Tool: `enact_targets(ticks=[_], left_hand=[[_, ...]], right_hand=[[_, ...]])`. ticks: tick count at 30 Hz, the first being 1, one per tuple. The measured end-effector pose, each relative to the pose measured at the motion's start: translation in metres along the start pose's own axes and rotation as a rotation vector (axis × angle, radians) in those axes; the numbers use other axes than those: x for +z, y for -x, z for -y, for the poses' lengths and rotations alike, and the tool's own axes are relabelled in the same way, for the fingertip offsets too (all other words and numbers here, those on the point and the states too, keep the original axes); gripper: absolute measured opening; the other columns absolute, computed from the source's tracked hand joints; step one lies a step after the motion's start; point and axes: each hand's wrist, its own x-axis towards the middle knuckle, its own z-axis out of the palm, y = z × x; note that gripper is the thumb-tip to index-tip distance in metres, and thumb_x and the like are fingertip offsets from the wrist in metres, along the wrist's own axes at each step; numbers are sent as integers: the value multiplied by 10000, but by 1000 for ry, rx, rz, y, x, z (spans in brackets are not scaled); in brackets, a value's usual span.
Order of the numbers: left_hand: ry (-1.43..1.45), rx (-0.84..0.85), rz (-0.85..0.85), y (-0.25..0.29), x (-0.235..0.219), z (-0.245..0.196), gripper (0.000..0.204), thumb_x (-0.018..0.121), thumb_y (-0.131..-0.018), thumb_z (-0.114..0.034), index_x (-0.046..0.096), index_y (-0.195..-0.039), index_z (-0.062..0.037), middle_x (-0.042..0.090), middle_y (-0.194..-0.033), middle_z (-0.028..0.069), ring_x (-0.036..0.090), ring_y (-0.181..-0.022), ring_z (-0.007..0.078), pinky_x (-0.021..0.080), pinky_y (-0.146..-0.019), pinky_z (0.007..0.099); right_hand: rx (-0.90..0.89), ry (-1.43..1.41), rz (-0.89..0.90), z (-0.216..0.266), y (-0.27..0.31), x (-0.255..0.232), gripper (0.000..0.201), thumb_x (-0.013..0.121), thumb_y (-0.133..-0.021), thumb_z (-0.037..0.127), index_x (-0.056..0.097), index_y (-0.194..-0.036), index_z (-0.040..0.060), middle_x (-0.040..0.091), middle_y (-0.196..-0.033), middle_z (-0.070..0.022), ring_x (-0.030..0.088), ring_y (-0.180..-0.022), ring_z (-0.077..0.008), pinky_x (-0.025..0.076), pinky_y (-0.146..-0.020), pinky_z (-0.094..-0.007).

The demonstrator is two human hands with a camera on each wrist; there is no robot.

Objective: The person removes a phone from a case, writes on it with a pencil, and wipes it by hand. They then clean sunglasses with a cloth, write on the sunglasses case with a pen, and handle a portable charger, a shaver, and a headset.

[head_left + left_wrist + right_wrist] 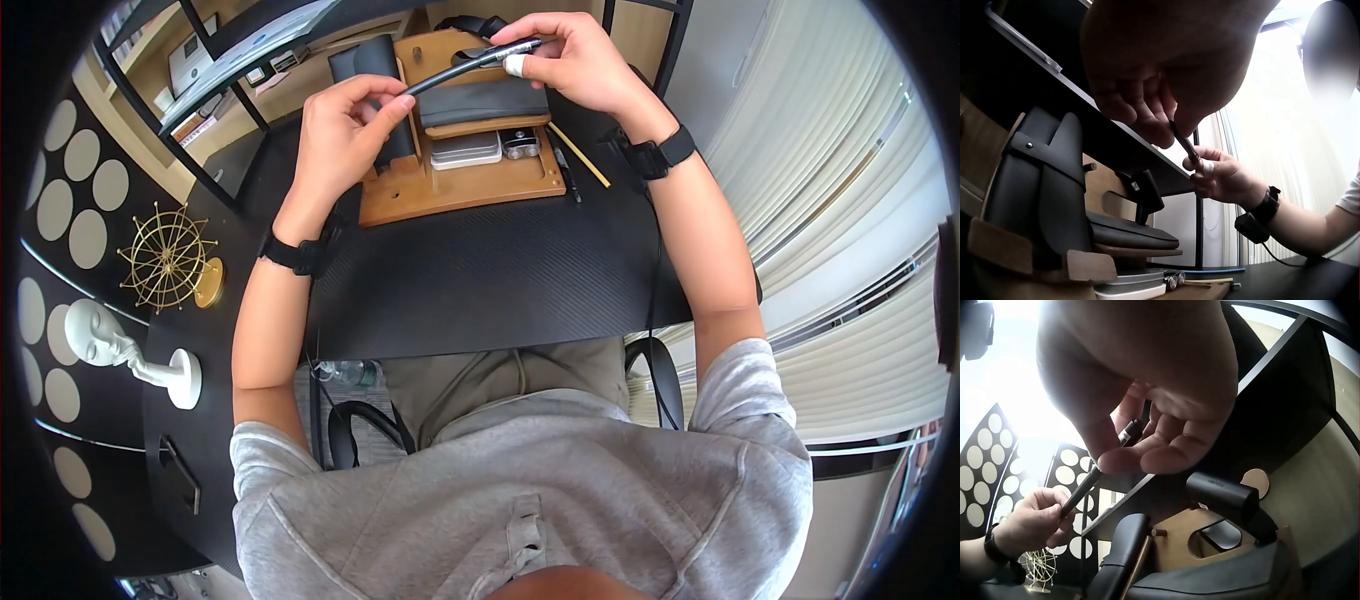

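Note:
A dark pen (460,70) is held up slantwise between both hands, above a wooden desk organizer (460,198). The left hand (342,130) pinches its lower end between thumb and fingers. At the other end, the right hand (580,65), with a white wrap on one finger, pinches the pen near its clip. In the right wrist view the pen (1085,487) runs from the right fingers down to the left hand (1032,522). Black cases (480,106) rest in the organizer beneath the hands.
A yellow pencil (580,156) and a dark pen lie right of the organizer. A gold wheel ornament (168,258) and a white head sculpture (100,335) stand at the left. A black-framed shelf (235,65) rises behind; blinds (840,190) hang at the right.

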Motion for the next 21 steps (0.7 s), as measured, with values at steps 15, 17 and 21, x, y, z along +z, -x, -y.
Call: enact_targets(ticks=[15,17,21], left_hand=[[60,177,-229,-3,-5,0,149,818,-867,-21,759,-1003,-11,680,-984,16,582,-689,19,409,-581,159],[53,205,-244,-4,-5,0,149,814,-872,-7,754,-1009,-9,667,-1002,14,575,-702,12,402,-589,151],[42,201,-255,-3,-6,-3,151,815,-872,-10,753,-1010,-7,663,-1000,12,568,-695,14,401,-586,152]], right_hand=[[89,-190,189,6,0,-1,271,680,-989,122,678,-1245,31,676,-909,-1,573,-647,-47,485,-594,-205],[103,-214,205,6,0,-3,264,652,-1004,123,680,-1250,30,658,-841,3,564,-634,-49,474,-585,-206],[99,-235,202,10,2,-3,268,602,-1021,110,684,-1262,29,613,-730,14,555,-626,-49,464,-584,-208]])
